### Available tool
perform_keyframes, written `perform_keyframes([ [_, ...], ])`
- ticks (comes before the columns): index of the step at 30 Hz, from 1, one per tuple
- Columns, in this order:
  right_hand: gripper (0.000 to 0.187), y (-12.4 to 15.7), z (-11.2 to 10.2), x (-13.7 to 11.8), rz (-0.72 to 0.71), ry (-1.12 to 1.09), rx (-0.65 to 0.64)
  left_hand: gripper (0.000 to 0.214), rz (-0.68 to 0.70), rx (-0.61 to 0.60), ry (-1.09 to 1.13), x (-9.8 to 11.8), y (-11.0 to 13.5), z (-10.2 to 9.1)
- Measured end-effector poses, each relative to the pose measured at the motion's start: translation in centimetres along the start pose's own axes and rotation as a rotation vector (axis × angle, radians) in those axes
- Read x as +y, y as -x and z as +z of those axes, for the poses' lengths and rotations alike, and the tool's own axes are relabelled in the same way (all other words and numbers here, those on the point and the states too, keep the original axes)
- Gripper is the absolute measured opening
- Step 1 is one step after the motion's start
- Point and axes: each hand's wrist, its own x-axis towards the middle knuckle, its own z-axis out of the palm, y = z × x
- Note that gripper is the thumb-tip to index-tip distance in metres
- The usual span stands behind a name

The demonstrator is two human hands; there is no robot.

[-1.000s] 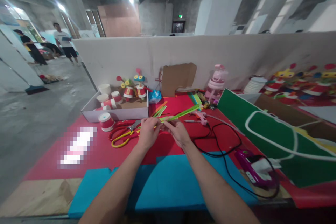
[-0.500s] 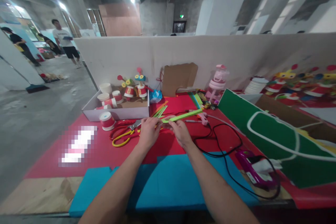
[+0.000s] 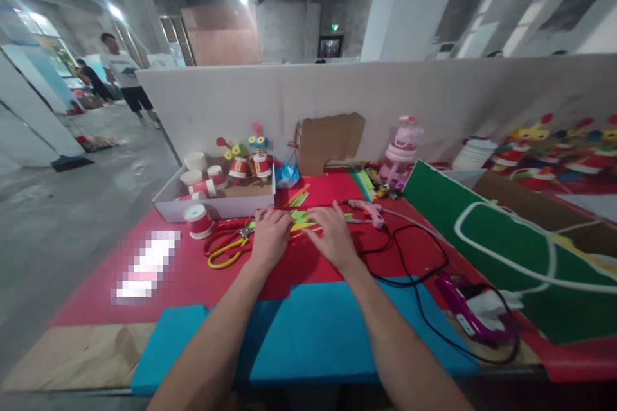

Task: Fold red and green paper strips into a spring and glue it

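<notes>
My left hand [image 3: 270, 234] lies low over the red table covering, at the left end of a pile of paper strips [image 3: 299, 217]. Its fingers are bent loosely over the strips, and the fingertips are partly hidden. Just right of the pile, my right hand [image 3: 332, 241] is open, with the thumb and fingers apart and nothing seen between them. The strips are green, yellow and orange. Beside my left wrist lie yellow-handled scissors [image 3: 225, 258] and a red-handled tool [image 3: 212, 237]. A pink glue gun [image 3: 370, 210] rests beyond my right hand.
A white box [image 3: 216, 209] holds cups and two cup figures; a red-and-white cup [image 3: 197, 221] stands before it. Blue sheets [image 3: 313, 334] cover the front edge. Black cable [image 3: 429, 279] loops to a purple power strip [image 3: 475, 311]. A green board [image 3: 486, 250] borders the right.
The long green strip is out of my hands. My right hand has opened, and both hands are now lower over the strip pile. The walking person in the background has shifted slightly right.
</notes>
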Motion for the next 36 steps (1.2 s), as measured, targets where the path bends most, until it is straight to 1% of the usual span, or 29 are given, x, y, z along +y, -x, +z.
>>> perform_keyframes([
  [2, 0.009, 0.2, 0.9, -0.5, -0.002, 0.019, -0.095, 0.014, 0.019, 0.004, 0.033, 0.1, 0.0, 0.1],
  [4, 0.011, 0.4, 1.5, -0.4, 0.022, 0.024, -0.133, 0.014, 0.039, 0.001, 0.063, 0.3, 0.0, 0.3],
  [9, 0.01, 0.5, 1.6, -0.1, 0.075, -0.013, -0.115, 0.014, 0.08, -0.043, 0.107, 0.8, 0.1, 0.5],
  [14, 0.011, 0.3, 1.5, -0.2, 0.094, -0.106, -0.107, 0.014, 0.05, -0.059, 0.14, 0.8, 0.1, 0.5],
  [19, 0.012, 0.1, 1.3, -0.1, 0.123, -0.24, -0.118, 0.011, -0.019, -0.099, 0.213, 0.6, 0.0, 0.7],
  [23, 0.012, 0.1, 1.4, -0.1, 0.161, -0.343, -0.12, 0.01, -0.107, -0.095, 0.316, 0.6, 0.0, 1.0],
  [27, 0.011, 0.4, 1.8, 0.3, 0.247, -0.427, -0.126, 0.015, -0.198, -0.094, 0.457, 0.6, -0.1, 1.1],
  [30, 0.017, 0.7, 2.2, 0.7, 0.319, -0.503, -0.146, 0.019, -0.266, -0.109, 0.575, 0.4, 0.0, 1.3],
  [32, 0.019, 0.9, 2.4, 1.0, 0.348, -0.52, -0.16, 0.022, -0.297, -0.116, 0.632, 0.2, 0.1, 1.5],
  [36, 0.016, 1.1, 2.6, 1.2, 0.36, -0.519, -0.166, 0.023, -0.326, -0.139, 0.682, 0.0, 0.3, 1.9],
])
